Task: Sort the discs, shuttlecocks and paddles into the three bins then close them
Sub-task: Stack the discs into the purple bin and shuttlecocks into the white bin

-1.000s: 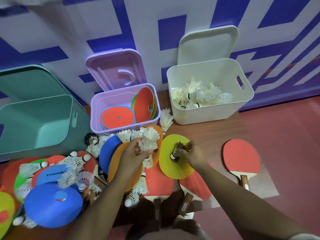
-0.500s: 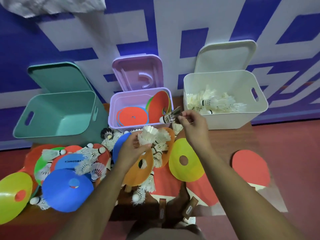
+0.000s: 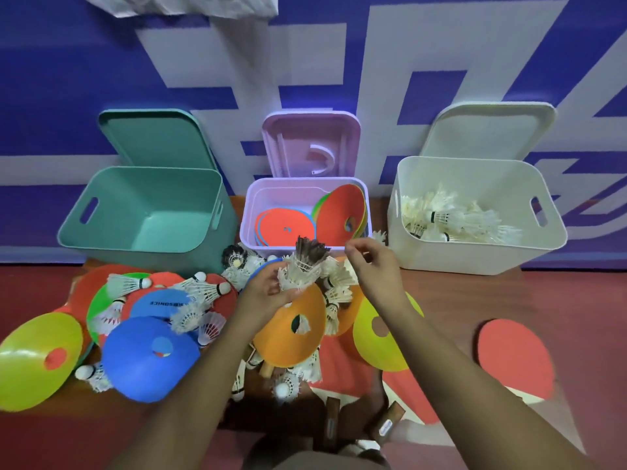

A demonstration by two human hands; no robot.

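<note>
Blue-and-white wall (image 3: 101, 79) behind, red floor (image 3: 559, 300) below. Three bins at the wall, lids propped up: teal bin (image 3: 101, 239) empty, lilac bin (image 3: 247, 215) with discs (image 3: 285, 228), white bin (image 3: 475, 256) with shuttlecocks (image 3: 451, 218). A loose pile lies in front of them: blue disc (image 3: 149, 361), orange disc (image 3: 288, 340), red paddle (image 3: 512, 357) off right.

Left hand (image 3: 268, 296) is above the orange disc, fingers clamped round a nested stack (image 3: 300, 276) of white shuttlecocks with a dark-feathered shuttlecock (image 3: 308, 249) on top. Right hand (image 3: 373, 269) is just beside it, fingers loosely curled, nothing visible in them.

Step reads as: build the stack, then drop it in the white bin. Grip the skirts lightly and don't crush the feathers. Keep the stack upright, carry it right over the white rim and release low inside, or the top one tips off into the lilac bin.
</note>
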